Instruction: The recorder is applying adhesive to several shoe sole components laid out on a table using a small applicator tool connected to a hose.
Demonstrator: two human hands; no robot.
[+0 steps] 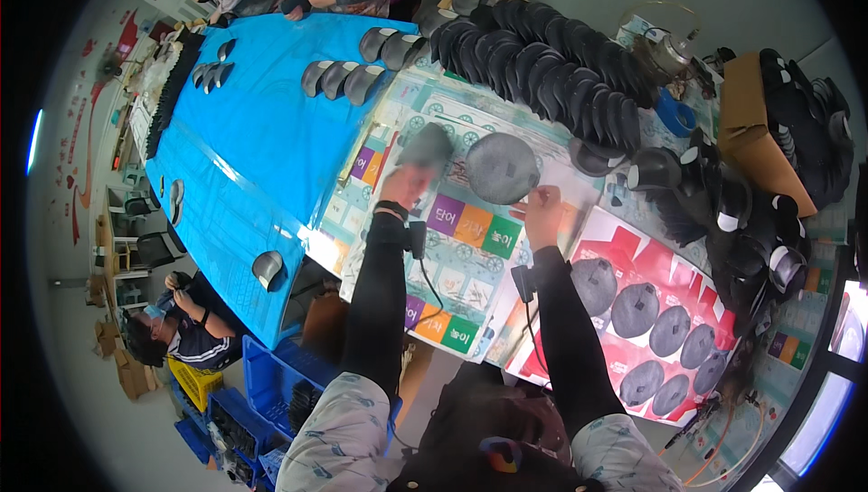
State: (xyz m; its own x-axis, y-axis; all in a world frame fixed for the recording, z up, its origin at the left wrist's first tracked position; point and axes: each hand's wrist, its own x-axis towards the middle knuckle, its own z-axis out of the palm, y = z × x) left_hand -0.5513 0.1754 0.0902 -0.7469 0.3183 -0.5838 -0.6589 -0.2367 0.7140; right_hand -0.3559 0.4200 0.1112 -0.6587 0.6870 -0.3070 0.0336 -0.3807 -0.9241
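Observation:
My right hand is closed at the lower right edge of a round dark grey piece that looks like felt or fabric. Its thumb and finger seem to pinch that edge. Farther left, my left hand is smeared by motion. A smaller blurred grey piece extends from its fingers; its kind is unclear. Both hands are above a table covered with colourful printed sheets. Several similar grey round pieces lie in rows on a red and white sheet to the right.
Long rows of curved black pieces stand at the back, beside a cardboard box and a blue tape roll. A blue-covered table adjoins on the left, with people working around it. Blue crates stand below left.

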